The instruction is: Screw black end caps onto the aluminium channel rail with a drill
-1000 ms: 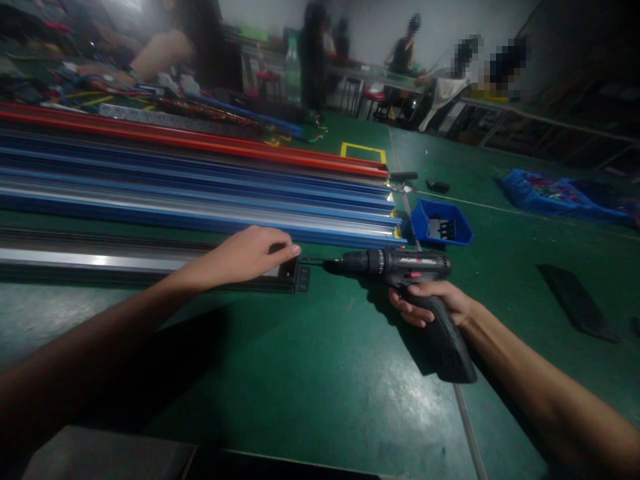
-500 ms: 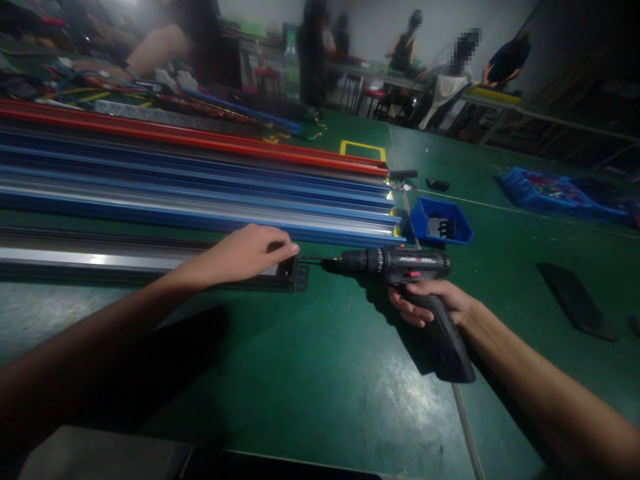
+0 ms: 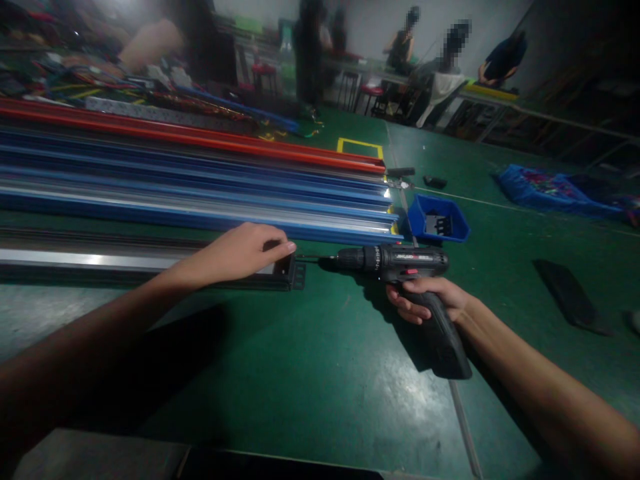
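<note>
My right hand [image 3: 430, 300] is wrapped round the handle of a black cordless drill [image 3: 405, 261], which lies level and points left. Its long thin bit reaches the end of a long black and silver metal profile [image 3: 115, 259]. Over that end lies my left hand [image 3: 240, 252], gripping it, thumb at the black end cap [image 3: 286, 270]; the other fingertips are hidden behind the profile. A slotted black tab [image 3: 300, 275] sticks out from the cap. Whether the bit tip sits in a screw cannot be made out.
Behind the profile lie several blue profiles [image 3: 200, 193] and a red one [image 3: 225, 137]. A blue bin [image 3: 460, 230] with small parts stands past the drill. On the green table [image 3: 300, 380] lies a flat black piece [image 3: 565, 293]. Blurred people and wires are farther back.
The whole view has shifted very slightly left. Both hands, the drill and the profile keep the same positions relative to each other.
</note>
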The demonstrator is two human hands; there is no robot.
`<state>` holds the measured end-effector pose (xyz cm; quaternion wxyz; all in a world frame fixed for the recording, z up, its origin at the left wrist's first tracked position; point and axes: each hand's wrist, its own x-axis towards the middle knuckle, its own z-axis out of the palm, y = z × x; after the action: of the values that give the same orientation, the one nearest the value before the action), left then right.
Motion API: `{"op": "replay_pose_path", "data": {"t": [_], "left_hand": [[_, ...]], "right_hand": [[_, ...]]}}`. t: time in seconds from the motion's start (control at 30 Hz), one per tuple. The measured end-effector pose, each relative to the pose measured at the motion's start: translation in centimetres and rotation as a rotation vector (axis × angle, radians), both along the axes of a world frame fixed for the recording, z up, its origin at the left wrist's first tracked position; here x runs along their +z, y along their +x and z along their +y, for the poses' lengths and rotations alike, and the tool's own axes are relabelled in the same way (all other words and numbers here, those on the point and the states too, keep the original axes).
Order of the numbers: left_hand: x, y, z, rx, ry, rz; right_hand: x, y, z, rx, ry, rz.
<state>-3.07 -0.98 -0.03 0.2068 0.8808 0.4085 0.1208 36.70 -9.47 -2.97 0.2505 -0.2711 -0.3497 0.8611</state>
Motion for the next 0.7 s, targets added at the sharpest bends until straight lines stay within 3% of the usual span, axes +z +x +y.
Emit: {"op": "replay_pose_path", "data": {"t": [0.7], "left_hand": [[0.12, -0.03, -0.06, 0.008, -0.020, 0.009]], "right_hand": [[0.09, -0.11, -0.01, -0.008, -0.014, -0.012]]}}
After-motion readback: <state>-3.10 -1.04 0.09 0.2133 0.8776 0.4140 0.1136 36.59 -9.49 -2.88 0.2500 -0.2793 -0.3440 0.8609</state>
